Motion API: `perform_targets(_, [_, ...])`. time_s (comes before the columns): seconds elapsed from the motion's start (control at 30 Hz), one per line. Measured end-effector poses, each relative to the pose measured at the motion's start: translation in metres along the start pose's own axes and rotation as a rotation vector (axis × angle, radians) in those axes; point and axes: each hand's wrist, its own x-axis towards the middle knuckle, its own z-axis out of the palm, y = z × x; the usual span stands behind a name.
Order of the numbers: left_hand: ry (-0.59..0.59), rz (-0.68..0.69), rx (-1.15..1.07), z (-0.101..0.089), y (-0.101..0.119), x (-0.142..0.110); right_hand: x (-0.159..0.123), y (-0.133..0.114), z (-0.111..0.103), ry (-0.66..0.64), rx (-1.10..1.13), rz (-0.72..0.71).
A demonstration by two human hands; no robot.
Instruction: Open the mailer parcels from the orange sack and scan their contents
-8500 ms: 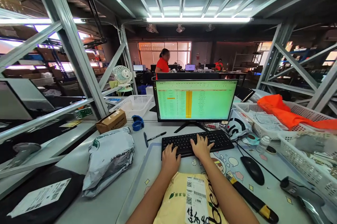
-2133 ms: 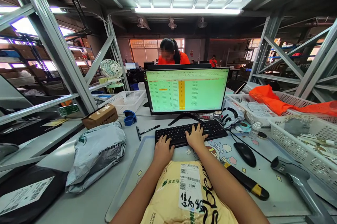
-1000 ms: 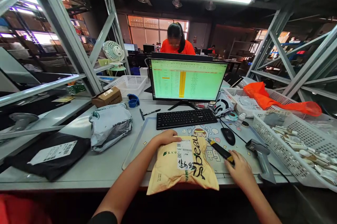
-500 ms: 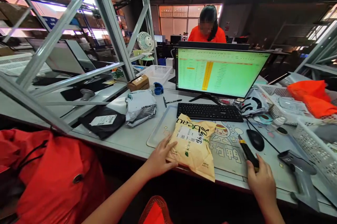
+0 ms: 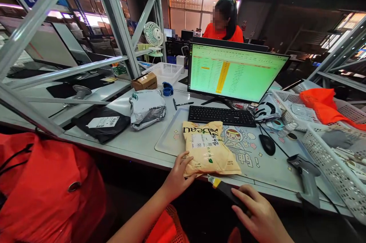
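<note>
Holding a slim black-and-yellow plastic knife [image 5: 225,189] in the right grip [image 5: 257,210], touching (cannot tell if pinching) a crinkled yellow rectangular parcel [image 5: 210,155] at the table's [image 5: 137,142] front edge with the left grip [image 5: 177,177], could get cut by slipping.

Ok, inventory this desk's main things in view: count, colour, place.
Monitor: one, black, back of desk
Keyboard: one, black, before monitor
Mouse: one, black, right of keyboard
Scanner: one, grey, front right
Baskets: three or more, white, both sides
White bag: one, white, left of keyboard
Black bag: one, black, left of white bag
Box: one, brown, behind white bag
Parcel: one, yellow, before keyboard
Cutter: one, black-and-yellow, in right hand
Left hand: one, bare, touching parcel
Right hand: one, bare, around cutter
</note>
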Motion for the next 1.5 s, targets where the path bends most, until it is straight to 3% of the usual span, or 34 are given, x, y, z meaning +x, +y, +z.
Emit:
perform_targets(0.2, [0.002,0.152,0.037,-0.005,-0.010,-0.016,0.015,-0.012,0.012,-0.104,-0.087,-0.057])
perform_targets(0.43, [0.083,0.363,0.099,-0.010,-0.004,-0.003,0.019,-0.022,0.015,-0.066,-0.111,-0.025])
perform_targets(0.7, [0.133,0.408,0.082,-0.008,0.007,0.001,0.014,-0.028,0.019,-0.029,-0.203,0.008])
perform_targets(0.83, [0.119,0.403,0.021,-0.009,0.009,-0.001,-0.003,0.008,-0.007,0.024,-0.303,0.130])
perform_targets(0.97, [0.142,0.338,0.033,-0.020,0.002,0.001,-0.038,0.059,-0.050,0.285,-0.506,0.385])
perform_targets(1.07, [0.073,0.317,0.155,-0.031,-0.003,0.002,-0.062,0.075,-0.060,0.447,-0.502,0.465])
perform_targets(1.13, [0.016,0.286,0.287,-0.034,0.000,0.001,-0.072,0.077,-0.052,0.450,-0.448,0.494])
perform_targets(1.27, [-0.029,0.260,0.418,-0.028,0.018,0.010,-0.066,0.090,-0.017,0.328,-0.426,0.565])
perform_targets(1.4, [-0.060,0.322,0.398,-0.026,0.038,0.037,-0.033,0.109,0.007,0.198,-0.513,0.693])
perform_targets(1.5, [-0.052,0.259,0.400,-0.040,0.048,0.062,0.003,0.090,0.012,0.296,-0.525,0.662])
